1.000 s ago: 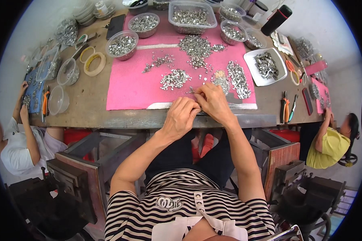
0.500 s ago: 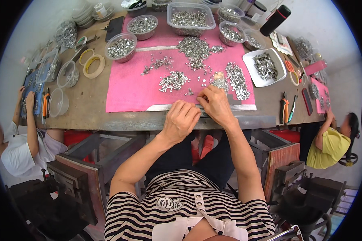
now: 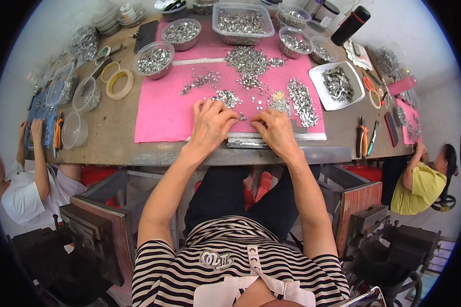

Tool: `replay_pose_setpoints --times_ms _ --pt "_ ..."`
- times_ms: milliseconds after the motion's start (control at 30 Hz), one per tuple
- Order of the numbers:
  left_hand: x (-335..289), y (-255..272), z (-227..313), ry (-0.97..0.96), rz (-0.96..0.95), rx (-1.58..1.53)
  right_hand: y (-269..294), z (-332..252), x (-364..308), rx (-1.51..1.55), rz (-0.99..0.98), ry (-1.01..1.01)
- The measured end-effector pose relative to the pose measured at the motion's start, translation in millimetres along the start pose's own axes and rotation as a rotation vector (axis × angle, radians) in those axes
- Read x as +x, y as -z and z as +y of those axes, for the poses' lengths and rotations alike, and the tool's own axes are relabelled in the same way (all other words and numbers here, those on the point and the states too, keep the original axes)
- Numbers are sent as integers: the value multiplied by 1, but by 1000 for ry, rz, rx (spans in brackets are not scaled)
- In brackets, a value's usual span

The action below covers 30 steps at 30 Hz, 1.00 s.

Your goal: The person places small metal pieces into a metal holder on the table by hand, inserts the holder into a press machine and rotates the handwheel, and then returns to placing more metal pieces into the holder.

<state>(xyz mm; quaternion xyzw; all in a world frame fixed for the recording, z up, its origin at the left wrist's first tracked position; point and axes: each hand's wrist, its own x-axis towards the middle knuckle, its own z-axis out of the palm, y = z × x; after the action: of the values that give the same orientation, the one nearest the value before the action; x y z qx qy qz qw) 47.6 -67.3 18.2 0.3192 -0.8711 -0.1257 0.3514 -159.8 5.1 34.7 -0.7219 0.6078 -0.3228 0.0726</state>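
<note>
My left hand [image 3: 210, 125] is over the near edge of the pink mat [image 3: 159, 112], its curled fingertips at a pile of small shiny metal pieces [image 3: 228, 97] that it partly covers. Its thumb and forefinger come together; whatever they hold is hidden. My right hand [image 3: 275, 130] rests at the mat's near edge, thumb and fingers pinched, with anything between them too small to make out. Between the hands sits a tiny cluster of metal bits [image 3: 242, 116]. A narrow metal bar [image 3: 247, 143] lies along the table edge below them, its right end close to my right hand.
Larger heaps [image 3: 247, 60] and a strip of pieces [image 3: 303, 102] cover parts of the mat. Filled plastic tubs [image 3: 154, 60] stand behind, a white dish [image 3: 338, 86] at right. Pliers [image 3: 362, 137] and tape rolls [image 3: 120, 85] flank the mat. Two people [image 3: 420, 179] work at either side.
My left hand has moved left and away from me, from beside my right hand to the metal pile, uncovering the narrow bar. My right hand has barely moved.
</note>
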Motion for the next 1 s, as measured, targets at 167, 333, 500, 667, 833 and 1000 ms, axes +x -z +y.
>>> replay_pose_setpoints --times_ms 167,333,500,667,833,1000 --pt "7 -5 -5 -33 -37 -24 -1 3 -1 -27 -1 11" --pt "3 -7 -5 -79 3 -9 26 -19 -21 142 -44 3" --pt "5 -2 -1 -85 -25 16 28 -23 -41 180 -52 46" --pt "3 10 4 -54 -57 141 26 -24 -43 166 -7 88" --pt "-2 7 3 -25 -73 143 27 -24 -43 156 -16 95" --pt "0 -2 0 -48 -2 111 27 -25 -42 106 -2 122"
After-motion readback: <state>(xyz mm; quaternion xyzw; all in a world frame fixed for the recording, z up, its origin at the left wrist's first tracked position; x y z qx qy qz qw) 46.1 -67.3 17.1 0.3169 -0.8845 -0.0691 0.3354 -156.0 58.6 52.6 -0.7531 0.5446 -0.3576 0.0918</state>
